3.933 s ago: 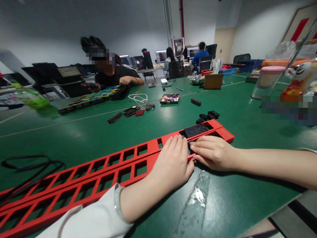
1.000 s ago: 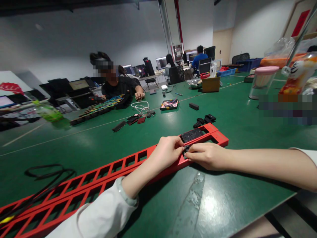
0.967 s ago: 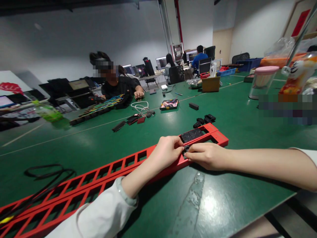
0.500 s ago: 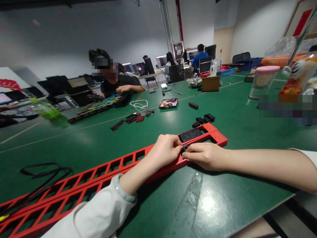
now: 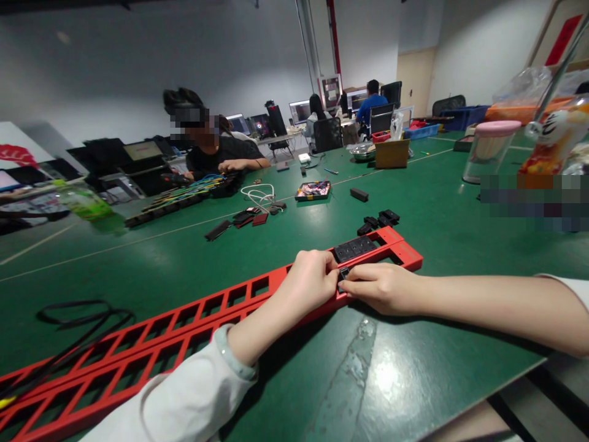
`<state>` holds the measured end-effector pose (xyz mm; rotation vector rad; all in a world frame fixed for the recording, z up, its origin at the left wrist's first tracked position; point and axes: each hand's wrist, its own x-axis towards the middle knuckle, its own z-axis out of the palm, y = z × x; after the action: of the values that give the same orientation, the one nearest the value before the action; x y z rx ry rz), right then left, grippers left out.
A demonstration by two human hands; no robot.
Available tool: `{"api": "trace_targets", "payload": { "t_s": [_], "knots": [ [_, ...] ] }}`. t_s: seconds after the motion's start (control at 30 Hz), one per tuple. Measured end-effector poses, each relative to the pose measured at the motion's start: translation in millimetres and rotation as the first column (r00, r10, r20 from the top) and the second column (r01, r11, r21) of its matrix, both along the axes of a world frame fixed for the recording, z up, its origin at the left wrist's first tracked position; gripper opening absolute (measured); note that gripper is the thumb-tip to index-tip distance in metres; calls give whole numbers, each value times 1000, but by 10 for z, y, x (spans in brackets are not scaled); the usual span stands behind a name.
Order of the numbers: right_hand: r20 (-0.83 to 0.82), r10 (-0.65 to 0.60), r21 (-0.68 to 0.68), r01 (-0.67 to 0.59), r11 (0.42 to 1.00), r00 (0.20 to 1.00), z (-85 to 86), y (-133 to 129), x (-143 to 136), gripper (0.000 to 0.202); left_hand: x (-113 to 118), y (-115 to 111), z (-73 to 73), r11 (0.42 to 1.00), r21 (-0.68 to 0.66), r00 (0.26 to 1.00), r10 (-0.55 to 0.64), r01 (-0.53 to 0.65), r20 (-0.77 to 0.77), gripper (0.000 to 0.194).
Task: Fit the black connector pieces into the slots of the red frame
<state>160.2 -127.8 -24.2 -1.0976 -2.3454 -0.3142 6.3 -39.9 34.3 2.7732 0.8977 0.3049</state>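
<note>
A long red frame [image 5: 239, 316] with two rows of slots lies slantwise across the green table. Near its right end, a row of black socket modules [image 5: 355, 249] fills part of the far side. My right hand [image 5: 384, 288] pinches a small black module [image 5: 343, 274] over an opening on the near side. Against the frame, just left of that piece, my left hand [image 5: 314, 276] has its fingers closed; its fingertips are partly hidden, and I cannot tell whether they hold the module or the red edge.
Loose black modules [image 5: 378, 222] lie behind the frame's right end, with a black block [image 5: 359, 194] farther back. A shallow tray [image 5: 313, 191], white cable [image 5: 257, 199] and dark flat pieces [image 5: 243, 218] lie beyond. Black cord [image 5: 87, 325] crosses the frame's left part. Another person [image 5: 221, 153] works opposite.
My left forearm has shifted slightly to the right. Both hands stay at the same opening, and the small black module has barely moved.
</note>
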Motion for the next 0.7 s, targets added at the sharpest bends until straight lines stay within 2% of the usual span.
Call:
{"api": "trace_targets", "payload": {
  "t_s": [0.13, 0.33, 0.53, 0.7],
  "knots": [
    [-3, -3, -6, 3, 1000, 1000, 7, -3, -3, 20, -8, 1, -19, 1000, 7, 1000, -14, 14, 10, 16],
    [-92, 18, -81, -25, 996, 996, 48, -23, -5, 23, 0, -7, 46, 1000, -23, 1000, -11, 11, -21, 15],
    [-309, 24, -136, -69, 988, 951, 123, -7, -3, 26, -21, 127, 115, 985, -124, 991, -124, 117, -57, 17],
    [-392, -58, -172, -12, 985, 918, 205, 41, 55, 21, -44, 173, 135, 968, -100, 968, -237, 229, -81, 17]
  ]
}}
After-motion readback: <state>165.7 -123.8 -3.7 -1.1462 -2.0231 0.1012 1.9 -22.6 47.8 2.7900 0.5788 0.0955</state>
